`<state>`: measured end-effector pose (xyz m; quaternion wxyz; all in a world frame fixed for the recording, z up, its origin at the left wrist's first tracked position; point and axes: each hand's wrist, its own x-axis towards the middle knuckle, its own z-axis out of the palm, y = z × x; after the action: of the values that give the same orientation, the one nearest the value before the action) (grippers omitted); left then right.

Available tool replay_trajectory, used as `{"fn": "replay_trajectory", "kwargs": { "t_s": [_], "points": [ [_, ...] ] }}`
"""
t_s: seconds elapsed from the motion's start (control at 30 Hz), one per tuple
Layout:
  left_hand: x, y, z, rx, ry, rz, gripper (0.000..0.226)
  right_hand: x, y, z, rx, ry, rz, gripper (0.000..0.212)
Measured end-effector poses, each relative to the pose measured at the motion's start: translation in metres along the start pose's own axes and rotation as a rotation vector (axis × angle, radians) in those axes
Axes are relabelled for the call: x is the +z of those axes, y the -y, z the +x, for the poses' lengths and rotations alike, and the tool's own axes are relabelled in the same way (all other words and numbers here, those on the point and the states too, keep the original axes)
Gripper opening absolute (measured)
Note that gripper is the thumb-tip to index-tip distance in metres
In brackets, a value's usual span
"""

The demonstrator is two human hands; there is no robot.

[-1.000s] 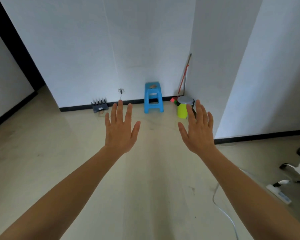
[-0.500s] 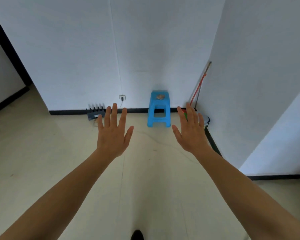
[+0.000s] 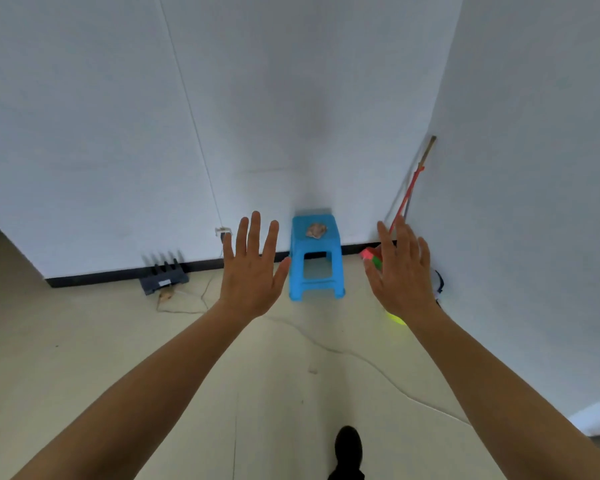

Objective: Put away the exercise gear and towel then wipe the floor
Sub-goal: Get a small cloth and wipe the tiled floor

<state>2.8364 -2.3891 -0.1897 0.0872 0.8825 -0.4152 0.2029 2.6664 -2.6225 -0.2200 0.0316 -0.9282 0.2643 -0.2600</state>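
Left hand (image 3: 252, 271) and right hand (image 3: 400, 275) are raised with fingers spread, holding nothing. A blue stool (image 3: 316, 258) stands on the floor (image 3: 118, 341) between them, against the wall.

pale floor (image 3: 84, 358) with blue stool (image 3: 316, 268), black router (image 3: 163, 277)
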Motion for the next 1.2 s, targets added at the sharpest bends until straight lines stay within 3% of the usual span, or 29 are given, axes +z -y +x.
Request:
{"fn": "replay_trajectory", "kwargs": {
  "t_s": [0.23,0.53,0.83,1.0,1.2],
  "points": [
    [0.117,0.011,0.190,-0.034,0.136,0.027,0.071,0.115,-0.066,0.189,0.002,0.092,0.053,0.073],
    [0.239,0.072,0.370,-0.035,0.231,0.020,0.072,0.240,-0.090,0.394,-0.039,0.276,0.006,0.075],
    [0.428,0.169,0.559,-0.006,0.418,-0.020,0.070,0.409,-0.108,0.554,0.142,0.362,-0.053,0.069],
    [0.516,0.193,0.632,0.025,0.577,-0.056,0.067,0.487,-0.115,0.607,0.305,0.459,-0.013,0.066],
    [0.637,0.188,0.640,-0.016,0.742,-0.128,0.065,0.612,-0.136,0.586,0.523,0.627,0.105,0.062]
  ]
}}
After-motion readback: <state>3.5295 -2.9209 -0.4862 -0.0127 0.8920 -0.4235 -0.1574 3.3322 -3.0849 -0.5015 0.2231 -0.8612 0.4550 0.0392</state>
